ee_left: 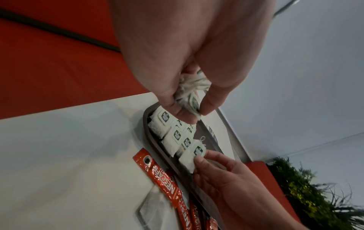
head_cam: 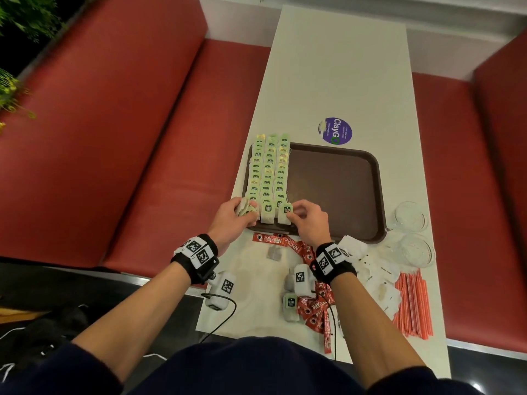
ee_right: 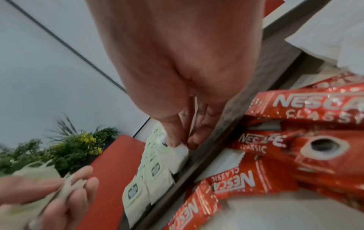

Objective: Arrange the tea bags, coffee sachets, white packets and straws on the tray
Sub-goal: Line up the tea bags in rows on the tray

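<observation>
Seating a tea bag (head_cam: 285, 214) at the tray's (head_cam: 336, 235) near-left corner: right hand (head_cam: 309, 220) pinches it, long axis running near-to-far like the three rows (head_cam: 268, 172). Left hand (head_cam: 231, 220), just beside, clutches a spare bunch of tea bags (head_cam: 243, 212); right hand is nearer the slot.

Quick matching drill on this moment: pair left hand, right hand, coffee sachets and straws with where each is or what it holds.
1. left hand
2. right hand
3. coffee sachets
4. straws

A. on the table, near edge of the tray
B. holds a bunch of tea bags
C. at the table's right edge
D. pinches one tea bag in the third row

Pairs: 1-B, 2-D, 3-A, 4-C
</observation>
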`<state>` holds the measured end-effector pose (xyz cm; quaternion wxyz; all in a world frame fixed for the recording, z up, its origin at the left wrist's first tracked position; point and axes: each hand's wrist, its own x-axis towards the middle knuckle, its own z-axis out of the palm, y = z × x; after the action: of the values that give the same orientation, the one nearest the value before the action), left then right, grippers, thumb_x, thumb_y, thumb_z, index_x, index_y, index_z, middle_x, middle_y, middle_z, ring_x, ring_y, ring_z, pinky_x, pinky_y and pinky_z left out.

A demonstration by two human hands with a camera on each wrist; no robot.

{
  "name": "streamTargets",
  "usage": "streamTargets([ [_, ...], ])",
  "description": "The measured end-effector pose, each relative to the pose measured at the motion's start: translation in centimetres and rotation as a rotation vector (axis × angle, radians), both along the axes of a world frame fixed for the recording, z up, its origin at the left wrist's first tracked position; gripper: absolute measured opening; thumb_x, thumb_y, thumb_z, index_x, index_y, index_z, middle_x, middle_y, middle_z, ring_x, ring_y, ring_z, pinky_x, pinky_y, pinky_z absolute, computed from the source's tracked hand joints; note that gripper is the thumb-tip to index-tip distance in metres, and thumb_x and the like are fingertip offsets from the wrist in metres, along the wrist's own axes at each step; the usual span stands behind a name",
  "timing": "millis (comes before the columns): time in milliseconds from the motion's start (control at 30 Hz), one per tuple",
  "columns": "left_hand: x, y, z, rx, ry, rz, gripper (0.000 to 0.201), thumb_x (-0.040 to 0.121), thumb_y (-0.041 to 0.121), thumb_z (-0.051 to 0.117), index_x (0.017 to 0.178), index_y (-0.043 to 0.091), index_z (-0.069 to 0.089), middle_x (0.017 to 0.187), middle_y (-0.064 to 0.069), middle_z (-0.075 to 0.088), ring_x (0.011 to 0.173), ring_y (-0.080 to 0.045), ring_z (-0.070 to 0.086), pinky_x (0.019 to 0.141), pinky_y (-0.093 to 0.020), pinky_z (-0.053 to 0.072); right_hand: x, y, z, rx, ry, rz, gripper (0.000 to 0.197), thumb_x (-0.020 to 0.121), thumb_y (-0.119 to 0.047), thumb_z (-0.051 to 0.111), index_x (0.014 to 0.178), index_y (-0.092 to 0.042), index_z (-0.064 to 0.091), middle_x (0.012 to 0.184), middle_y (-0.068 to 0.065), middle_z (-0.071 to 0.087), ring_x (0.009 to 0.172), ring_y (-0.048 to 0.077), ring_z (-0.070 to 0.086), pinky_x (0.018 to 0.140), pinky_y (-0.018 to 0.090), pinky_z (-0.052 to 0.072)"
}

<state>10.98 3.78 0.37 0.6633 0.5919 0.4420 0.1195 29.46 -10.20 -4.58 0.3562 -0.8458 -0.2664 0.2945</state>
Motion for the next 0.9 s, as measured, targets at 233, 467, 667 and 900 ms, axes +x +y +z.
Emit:
streamTargets([
  [233, -0.4, 0.0, -0.4, -0.094, -0.052, 0.015, 0.04, 0.09, -0.017, 0.068, 0.12, 0.009, 0.068, 0.121, -0.01, 0.076, 0.115, -0.022, 0.075, 0.1, -0.038, 0.061, -1.5, 1.1, -0.2, 0.026, -0.02, -0.074, 0.024, 0.096, -0.016, 0.082, 0.099, -0.025, 0.06, 0.083, -0.004, 0.071, 0.103, 0.023, 0.065, 0.094, 0.04, 0.054],
  [467, -1.0, 0.6, -0.7, -0.126, -0.028, 0.041, 0.012, 0.097, -0.003, 0.068, 0.105, 0.005, 0.064, 0.108, -0.016, 0.07, 0.088, -0.024, 0.071, 0.078, -0.033, 0.062, -1.8, 1.5, -0.3, 0.015, -0.155, -0.052, 0.031, 0.092, -0.017, 0.086, 0.093, -0.02, 0.054, 0.092, -0.002, 0.062, 0.083, 0.022, 0.064, 0.079, 0.042, 0.06],
  [667, -0.2, 2.4, -2.1, 0.235, 0.205, -0.031, 0.05, 0.087, 0.041, 0.087, 0.076, 0.018, 0.044, 0.069, 0.001, 0.053, 0.063, -0.021, 0.044, 0.056, -0.033, 0.035, -3.1, 1.1, -0.4, 0.0, -0.218, 0.058, 0.021, 0.1, -0.024, 0.077, 0.109, -0.026, 0.059, 0.116, -0.003, 0.055, 0.089, 0.017, 0.066, 0.086, 0.032, 0.058],
  [900, 1.2, 2.2, -3.6, 0.701, 0.295, -0.262, 0.023, 0.092, 0.031, 0.084, 0.107, 0.025, 0.067, 0.107, 0.003, 0.059, 0.097, -0.025, 0.063, 0.08, -0.038, 0.048, -3.8, 1.4, -1.2, 0.016, -0.227, 0.032, 0.029, 0.102, -0.018, 0.074, 0.128, -0.023, 0.063, 0.128, 0.002, 0.058, 0.102, 0.022, 0.066, 0.092, 0.037, 0.06],
])
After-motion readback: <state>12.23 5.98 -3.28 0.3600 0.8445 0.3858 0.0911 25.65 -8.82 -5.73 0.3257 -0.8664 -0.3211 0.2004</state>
